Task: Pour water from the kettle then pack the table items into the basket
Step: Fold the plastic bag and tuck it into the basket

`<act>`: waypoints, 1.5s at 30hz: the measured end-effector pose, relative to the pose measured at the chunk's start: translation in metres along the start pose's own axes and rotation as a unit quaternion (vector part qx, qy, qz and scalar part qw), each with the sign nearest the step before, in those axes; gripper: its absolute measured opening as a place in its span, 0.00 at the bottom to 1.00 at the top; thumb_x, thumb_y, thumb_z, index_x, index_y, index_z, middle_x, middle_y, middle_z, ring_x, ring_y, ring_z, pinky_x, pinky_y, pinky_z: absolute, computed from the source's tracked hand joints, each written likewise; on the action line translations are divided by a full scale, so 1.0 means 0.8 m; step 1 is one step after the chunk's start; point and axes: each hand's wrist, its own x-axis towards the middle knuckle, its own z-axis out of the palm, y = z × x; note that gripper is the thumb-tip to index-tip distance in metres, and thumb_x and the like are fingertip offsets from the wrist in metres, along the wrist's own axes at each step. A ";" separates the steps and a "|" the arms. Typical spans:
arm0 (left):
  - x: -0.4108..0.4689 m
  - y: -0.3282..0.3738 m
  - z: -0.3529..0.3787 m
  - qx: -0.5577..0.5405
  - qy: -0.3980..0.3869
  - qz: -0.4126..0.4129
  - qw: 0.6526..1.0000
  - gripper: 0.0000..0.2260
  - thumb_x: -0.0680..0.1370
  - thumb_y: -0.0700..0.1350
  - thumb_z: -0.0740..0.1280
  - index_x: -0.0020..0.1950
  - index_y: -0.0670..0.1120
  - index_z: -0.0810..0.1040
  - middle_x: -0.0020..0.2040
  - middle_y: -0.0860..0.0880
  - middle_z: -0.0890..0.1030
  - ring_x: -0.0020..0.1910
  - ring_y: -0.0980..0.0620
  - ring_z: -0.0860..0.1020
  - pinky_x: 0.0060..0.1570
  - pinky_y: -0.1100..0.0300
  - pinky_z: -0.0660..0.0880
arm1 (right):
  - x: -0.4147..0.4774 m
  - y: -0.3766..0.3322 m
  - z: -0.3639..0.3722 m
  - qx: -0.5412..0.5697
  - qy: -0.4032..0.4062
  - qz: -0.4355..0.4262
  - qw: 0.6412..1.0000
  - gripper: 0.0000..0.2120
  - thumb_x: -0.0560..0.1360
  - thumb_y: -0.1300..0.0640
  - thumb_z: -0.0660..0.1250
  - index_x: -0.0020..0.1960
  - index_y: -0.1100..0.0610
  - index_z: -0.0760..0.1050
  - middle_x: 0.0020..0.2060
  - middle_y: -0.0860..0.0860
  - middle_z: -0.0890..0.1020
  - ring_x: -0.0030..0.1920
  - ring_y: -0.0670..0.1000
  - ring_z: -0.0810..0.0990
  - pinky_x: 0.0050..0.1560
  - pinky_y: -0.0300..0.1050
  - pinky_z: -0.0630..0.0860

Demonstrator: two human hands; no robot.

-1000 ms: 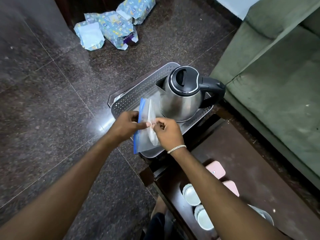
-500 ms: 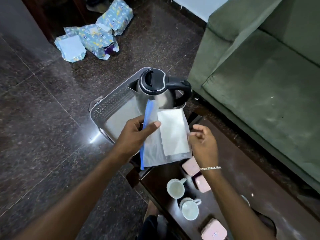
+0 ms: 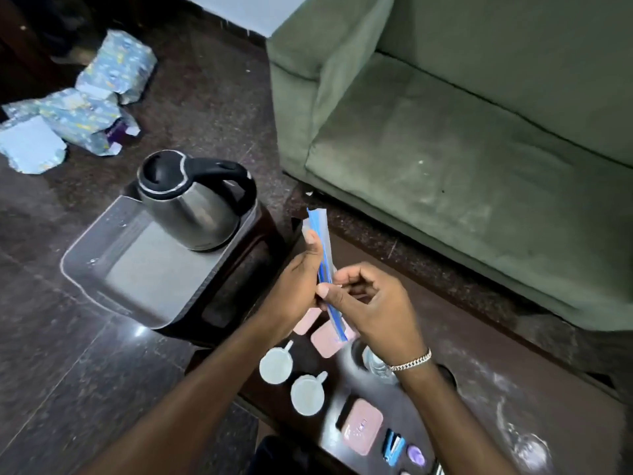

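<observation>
A steel kettle (image 3: 191,207) with a black lid and handle stands in a grey metal basket tray (image 3: 113,279) on a dark stool at the left. Above the dark table (image 3: 479,389) I hold a clear zip bag (image 3: 323,255) with a blue seal, seen edge-on. My left hand (image 3: 296,289) grips its left side and my right hand (image 3: 373,303) pinches the seal from the right. On the table below lie two white cups (image 3: 275,365) (image 3: 307,395), pink square boxes (image 3: 361,430) (image 3: 329,341), a glass (image 3: 373,363), a blue stapler (image 3: 394,449) and a purple item (image 3: 415,455).
A green sofa (image 3: 462,159) runs along the table's far side. Blue patterned packages (image 3: 85,114) lie on the dark polished floor at the upper left.
The view has swung right, from the kettle toward the table. The zip bag has turned from flat-facing to edge-on, and my right hand has closed on its seal.
</observation>
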 end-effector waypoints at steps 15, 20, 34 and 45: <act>-0.014 -0.007 0.140 0.158 -0.005 0.168 0.973 0.11 0.77 0.34 0.71 0.45 0.42 0.69 0.44 0.33 0.78 0.34 0.48 0.78 0.41 0.43 0.80 | -0.051 0.061 -0.144 0.032 0.170 0.015 0.985 0.12 0.74 0.63 0.74 0.34 0.58 0.77 0.30 0.50 0.82 0.31 0.43 0.76 0.36 0.36 0.73; -0.017 -0.006 0.157 0.306 0.055 0.313 0.898 0.14 0.72 0.32 0.68 0.43 0.52 0.75 0.41 0.54 0.77 0.30 0.54 0.74 0.34 0.60 0.71 | -0.066 0.076 -0.190 -0.013 0.264 -0.030 0.964 0.10 0.73 0.69 0.67 0.41 0.55 0.71 0.35 0.55 0.77 0.36 0.63 0.78 0.41 0.64 0.78; -0.056 -0.013 0.238 0.446 -0.024 0.443 0.778 0.13 0.80 0.33 0.64 0.62 0.39 0.83 0.65 0.45 0.82 0.63 0.55 0.77 0.62 0.63 0.72 | -0.078 0.056 -0.233 -0.307 0.147 0.131 0.931 0.10 0.76 0.55 0.62 0.51 0.54 0.82 0.43 0.57 0.85 0.53 0.63 0.81 0.53 0.46 0.76; -0.110 -0.020 0.269 0.482 -0.122 0.488 0.718 0.19 0.75 0.34 0.61 0.65 0.34 0.81 0.66 0.39 0.81 0.59 0.44 0.83 0.62 0.53 0.77 | -0.061 0.082 -0.236 -0.284 0.141 0.205 0.926 0.16 0.79 0.59 0.60 0.33 0.54 0.68 0.36 0.56 0.78 0.42 0.56 0.76 0.40 0.42 0.63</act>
